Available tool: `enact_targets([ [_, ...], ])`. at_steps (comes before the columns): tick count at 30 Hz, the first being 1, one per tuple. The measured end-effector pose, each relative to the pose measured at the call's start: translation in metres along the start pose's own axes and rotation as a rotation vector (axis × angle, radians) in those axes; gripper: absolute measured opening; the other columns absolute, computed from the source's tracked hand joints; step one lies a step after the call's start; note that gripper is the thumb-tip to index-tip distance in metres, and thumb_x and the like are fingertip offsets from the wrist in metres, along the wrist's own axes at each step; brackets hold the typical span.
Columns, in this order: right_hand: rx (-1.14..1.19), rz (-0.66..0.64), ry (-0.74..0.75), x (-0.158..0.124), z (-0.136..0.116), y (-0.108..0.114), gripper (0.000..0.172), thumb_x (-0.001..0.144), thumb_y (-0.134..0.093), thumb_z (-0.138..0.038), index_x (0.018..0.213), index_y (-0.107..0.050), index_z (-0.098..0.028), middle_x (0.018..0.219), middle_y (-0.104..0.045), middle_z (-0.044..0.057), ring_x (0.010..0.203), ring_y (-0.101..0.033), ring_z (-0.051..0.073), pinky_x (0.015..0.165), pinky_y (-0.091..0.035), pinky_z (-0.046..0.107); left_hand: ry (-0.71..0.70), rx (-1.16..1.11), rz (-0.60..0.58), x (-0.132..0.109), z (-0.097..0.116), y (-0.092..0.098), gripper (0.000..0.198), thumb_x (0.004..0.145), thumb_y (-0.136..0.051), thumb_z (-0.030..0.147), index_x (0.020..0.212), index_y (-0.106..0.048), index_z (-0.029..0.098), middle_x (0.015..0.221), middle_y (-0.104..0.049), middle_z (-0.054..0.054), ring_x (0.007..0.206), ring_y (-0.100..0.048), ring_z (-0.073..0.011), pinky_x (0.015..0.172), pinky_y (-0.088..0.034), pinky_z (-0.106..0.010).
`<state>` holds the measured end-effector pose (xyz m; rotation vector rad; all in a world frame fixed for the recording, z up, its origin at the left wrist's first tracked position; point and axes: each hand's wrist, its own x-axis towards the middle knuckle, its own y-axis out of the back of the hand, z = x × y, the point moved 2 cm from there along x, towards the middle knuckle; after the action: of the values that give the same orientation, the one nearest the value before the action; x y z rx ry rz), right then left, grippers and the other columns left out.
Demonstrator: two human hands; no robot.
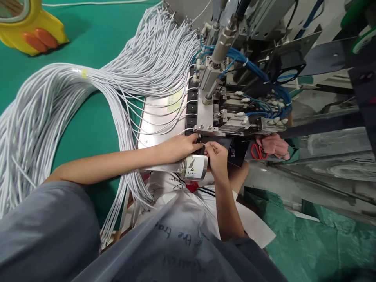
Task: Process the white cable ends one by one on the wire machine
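My left hand [184,147] reaches across the metal plate [158,135], its fingers pinched together at the front end of the black fixture row [192,107]. Close beside it, my right hand [216,152] is closed in a pinch, the fingertips of both hands nearly meeting. Something small and thin shows between them, too small to make out. Just below the hands sits a clear container with a white label [195,167]. Several white cables [173,105] run over the plate into the black fixtures, beside the metal press machine [205,113].
A large bundle of white cables [67,82] lies over the green table [85,117]. A yellow toy-like object [49,27] stands at the back left. Blue air tubes [258,70], red-handled scissors [258,152] and a pink cloth [274,145] are at the right.
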<state>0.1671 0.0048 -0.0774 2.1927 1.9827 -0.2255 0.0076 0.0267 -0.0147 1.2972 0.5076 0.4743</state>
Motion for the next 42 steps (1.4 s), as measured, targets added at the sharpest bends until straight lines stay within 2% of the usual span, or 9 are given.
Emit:
enact_targets([
  [10, -0.016, -0.012, -0.016, 0.001, 0.003, -0.003, 0.02, 0.076, -0.059, -0.036, 0.071, -0.055, -0.017, 0.054, -0.048, -0.005, 0.049, -0.041, 0.008, 0.049, -0.033, 0.023, -0.028, 0.071, -0.058, 0.001, 0.002, 0.009, 0.035, 0.089, -0.041, 0.011, 0.122, -0.053, 0.008, 0.101, -0.056, -0.014, 0.071, -0.063, -0.0147, 0.059, -0.047, -0.024],
  [16, -0.063, 0.029, 0.117, 0.003, -0.004, -0.004, 0.014, 0.075, -0.061, -0.032, 0.074, -0.057, -0.018, 0.063, -0.054, -0.003, 0.056, -0.049, 0.01, 0.054, -0.039, 0.024, -0.047, 0.085, -0.009, 0.001, 0.001, 0.005, 0.034, 0.089, -0.041, 0.01, 0.12, -0.054, 0.009, 0.101, -0.056, -0.013, 0.072, -0.062, -0.0144, 0.06, -0.047, -0.024],
  [21, -0.021, -0.065, 0.008, 0.007, 0.003, -0.005, 0.023, 0.077, -0.057, -0.038, 0.066, -0.05, -0.019, 0.053, -0.044, -0.006, 0.047, -0.038, 0.009, 0.047, -0.031, 0.023, -0.031, 0.093, 0.018, 0.0, 0.003, 0.008, 0.034, 0.088, -0.042, 0.009, 0.12, -0.055, 0.009, 0.099, -0.057, -0.013, 0.071, -0.062, -0.0152, 0.057, -0.044, -0.025],
  [26, -0.023, -0.144, 0.045, 0.015, 0.013, -0.008, 0.034, 0.08, -0.053, -0.046, 0.062, -0.04, -0.021, 0.051, -0.029, -0.008, 0.045, -0.027, 0.008, 0.043, -0.023, 0.023, 0.088, 0.134, -0.043, -0.008, 0.006, 0.02, 0.02, 0.082, -0.046, 0.004, 0.085, -0.066, 0.008, 0.08, -0.06, -0.011, 0.072, -0.061, -0.0203, 0.054, -0.039, -0.027],
  [30, -0.157, 0.081, 0.191, 0.007, 0.005, 0.001, 0.033, 0.085, -0.048, -0.042, 0.061, -0.04, -0.021, 0.053, -0.032, -0.006, 0.049, -0.032, 0.009, 0.046, -0.028, 0.023, 0.164, 0.149, -0.066, -0.016, 0.007, 0.026, 0.021, 0.079, -0.046, 0.0, 0.074, -0.065, 0.01, 0.079, -0.061, -0.011, 0.063, -0.06, -0.0183, 0.048, -0.032, -0.027],
  [34, -0.219, 0.375, 0.432, -0.045, -0.015, 0.0, 0.029, 0.089, -0.043, -0.035, 0.064, -0.046, -0.02, 0.058, -0.043, -0.003, 0.054, -0.042, 0.011, 0.053, -0.036, 0.025, 0.248, 0.183, -0.026, -0.016, 0.002, 0.025, 0.025, 0.081, -0.042, 0.0, 0.088, -0.065, 0.007, 0.084, -0.062, -0.014, 0.064, -0.061, -0.0184, 0.047, -0.028, -0.027],
  [36, -0.232, 0.231, 0.52, -0.076, -0.018, -0.021, 0.023, 0.087, -0.047, -0.03, 0.068, -0.054, -0.02, 0.06, -0.053, -0.001, 0.056, -0.049, 0.012, 0.056, -0.04, 0.026, 0.321, 0.206, 0.0, -0.015, -0.002, 0.024, 0.029, 0.083, -0.038, 0.001, 0.099, -0.062, 0.004, 0.084, -0.063, -0.015, 0.069, -0.063, -0.0213, 0.047, -0.027, -0.028],
  [40, -0.295, -0.492, 0.257, -0.113, 0.006, -0.092, 0.014, 0.083, -0.056, -0.027, 0.092, -0.067, -0.024, 0.08, -0.07, 0.002, 0.068, -0.063, 0.017, 0.063, -0.049, 0.03, 0.354, 0.197, 0.009, -0.014, -0.008, 0.022, 0.036, 0.084, -0.031, -0.002, 0.104, -0.061, 0.003, 0.086, -0.064, -0.017, 0.072, -0.062, -0.022, 0.049, -0.027, -0.028],
  [42, -0.216, -0.573, 0.142, -0.116, 0.024, -0.119, 0.013, 0.08, -0.06, -0.031, 0.09, -0.067, -0.026, 0.083, -0.071, 0.001, 0.07, -0.064, 0.018, 0.063, -0.052, 0.032, 0.342, 0.19, 0.03, -0.014, -0.01, 0.022, 0.036, 0.083, -0.032, -0.003, 0.1, -0.063, 0.004, 0.086, -0.065, -0.017, 0.072, -0.062, -0.0216, 0.049, -0.025, -0.028],
])
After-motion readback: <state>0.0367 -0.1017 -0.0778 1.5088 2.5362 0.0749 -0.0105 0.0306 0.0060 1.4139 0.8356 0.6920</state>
